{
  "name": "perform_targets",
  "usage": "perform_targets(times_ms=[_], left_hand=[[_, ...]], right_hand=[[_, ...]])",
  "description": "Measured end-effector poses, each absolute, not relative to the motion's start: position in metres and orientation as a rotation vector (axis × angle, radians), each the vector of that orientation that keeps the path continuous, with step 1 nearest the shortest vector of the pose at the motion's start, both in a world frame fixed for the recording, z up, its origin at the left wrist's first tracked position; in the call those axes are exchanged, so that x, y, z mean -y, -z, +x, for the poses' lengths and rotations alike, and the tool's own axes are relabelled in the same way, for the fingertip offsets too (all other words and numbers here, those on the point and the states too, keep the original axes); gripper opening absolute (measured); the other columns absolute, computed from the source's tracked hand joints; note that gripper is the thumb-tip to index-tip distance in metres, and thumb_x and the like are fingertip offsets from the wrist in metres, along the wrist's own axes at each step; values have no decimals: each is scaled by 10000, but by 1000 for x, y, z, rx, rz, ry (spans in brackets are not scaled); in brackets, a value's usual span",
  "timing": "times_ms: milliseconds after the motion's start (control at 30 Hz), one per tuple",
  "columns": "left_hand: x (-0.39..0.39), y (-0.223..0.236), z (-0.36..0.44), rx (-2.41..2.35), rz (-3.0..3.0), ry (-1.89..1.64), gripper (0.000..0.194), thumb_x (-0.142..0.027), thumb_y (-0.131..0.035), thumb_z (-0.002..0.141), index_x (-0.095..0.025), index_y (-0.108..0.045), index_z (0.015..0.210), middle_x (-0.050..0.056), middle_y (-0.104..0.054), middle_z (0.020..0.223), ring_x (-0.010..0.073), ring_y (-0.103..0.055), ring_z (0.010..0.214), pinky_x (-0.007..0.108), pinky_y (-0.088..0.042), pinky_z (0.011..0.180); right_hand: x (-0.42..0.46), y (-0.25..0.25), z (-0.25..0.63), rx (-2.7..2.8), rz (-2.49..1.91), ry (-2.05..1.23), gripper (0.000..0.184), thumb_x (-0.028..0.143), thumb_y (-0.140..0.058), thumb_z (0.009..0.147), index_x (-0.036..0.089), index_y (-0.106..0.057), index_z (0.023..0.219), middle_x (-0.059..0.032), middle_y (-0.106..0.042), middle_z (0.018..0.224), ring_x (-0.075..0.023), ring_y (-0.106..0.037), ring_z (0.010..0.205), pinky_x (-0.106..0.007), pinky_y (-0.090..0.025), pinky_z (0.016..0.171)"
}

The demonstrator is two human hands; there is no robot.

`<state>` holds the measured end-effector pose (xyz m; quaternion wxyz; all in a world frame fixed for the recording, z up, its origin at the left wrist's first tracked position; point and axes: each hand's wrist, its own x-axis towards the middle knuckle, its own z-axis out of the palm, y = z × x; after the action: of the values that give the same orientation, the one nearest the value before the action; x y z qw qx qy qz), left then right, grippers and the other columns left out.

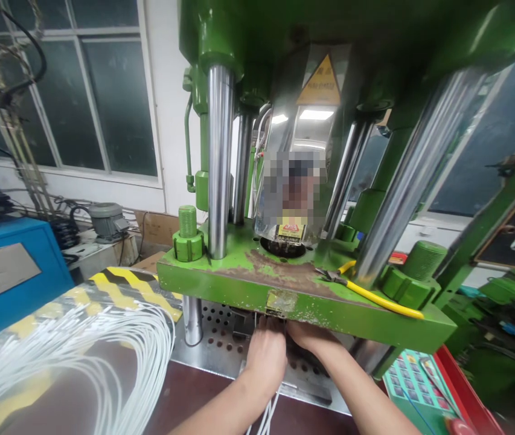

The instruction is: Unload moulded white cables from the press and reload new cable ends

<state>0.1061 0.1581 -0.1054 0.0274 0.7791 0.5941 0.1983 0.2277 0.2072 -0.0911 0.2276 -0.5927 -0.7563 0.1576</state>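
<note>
Both my hands reach in under the green press plate [302, 302] of a vertical moulding machine. My left hand [265, 356] lies knuckles up over thin white cables [267, 420] that run back toward me from beneath it. My right hand [312, 336] sits just to its right, its fingertips hidden under the plate's front edge. The fingers of both hands are out of sight in the dark gap, so what they hold there is not visible. A perforated metal base [221, 347] lies under the hands.
A large bundle of looped white cables [98, 356] lies on the brown table at left, over yellow-black hazard tape [119, 284]. Yellow-handled pliers [370, 293] rest on the green plate. Chrome columns [219, 157] rise around the gap. A keypad panel [415, 383] sits at right, a blue cabinet [10, 275] at left.
</note>
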Motion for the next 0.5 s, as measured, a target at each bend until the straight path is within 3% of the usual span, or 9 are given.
perform_targets(times_ms=[133, 333, 500], left_hand=[[-155, 99, 113, -1815, 2447, -620, 402, -37, -432, 697, -45, -584, 1069, 183, -614, 1051, 299, -528, 1026, 377, -448, 874], [-149, 102, 128, -1802, 2430, -596, 441, 16, -366, 714, -44, -550, 1111, 176, -641, 928, 259, -591, 862, 342, -491, 739], [-153, 110, 130, -1820, 2397, -600, 482, 18, -431, 656, -40, -538, 1122, 169, -646, 912, 270, -593, 870, 338, -493, 731]], right_hand=[[-206, 89, 236, 2098, -1629, -410, 272, 257, -481, 766, 185, -624, 987, -81, -565, 1209, -253, -426, 1192, -361, -323, 996], [-208, 93, 254, 2104, -1631, -377, 272, 246, -444, 796, 185, -617, 998, -70, -566, 1208, -242, -417, 1199, -366, -299, 1011], [-207, 97, 253, 2053, -1644, -383, 240, 214, -467, 763, 186, -632, 934, -73, -589, 1175, -243, -469, 1147, -340, -340, 970]])
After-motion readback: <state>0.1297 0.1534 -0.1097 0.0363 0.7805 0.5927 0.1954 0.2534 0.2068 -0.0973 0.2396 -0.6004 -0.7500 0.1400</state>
